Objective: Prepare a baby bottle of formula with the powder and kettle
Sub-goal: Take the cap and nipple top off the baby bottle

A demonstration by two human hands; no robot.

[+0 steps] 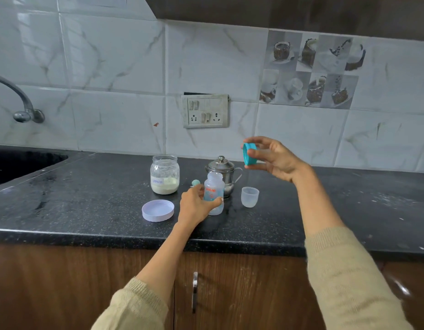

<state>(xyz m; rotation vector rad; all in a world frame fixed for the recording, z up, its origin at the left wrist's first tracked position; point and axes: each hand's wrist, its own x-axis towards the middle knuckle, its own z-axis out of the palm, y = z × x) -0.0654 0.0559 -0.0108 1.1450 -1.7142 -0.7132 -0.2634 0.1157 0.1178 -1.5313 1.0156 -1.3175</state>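
Now the left hand (pixel 198 203) grips the baby bottle (pixel 214 192), which stands open-necked on the tabletop (pixel 87 186) just in front of the steel kettle (pixel 222 173). At about two o'clock from it, the right hand (pixel 271 158) pinches the teal collar (pixel 249 154) in the air. The powder jar (pixel 165 174) sits uncapped at ten o'clock, its lid (pixel 158 210) lying at eight o'clock, and a clear cap (pixel 250 196) at three. Risk, as I judge it: the light bottle could tip against the kettle if that hold loosens, or the collar could go on cross-threaded.
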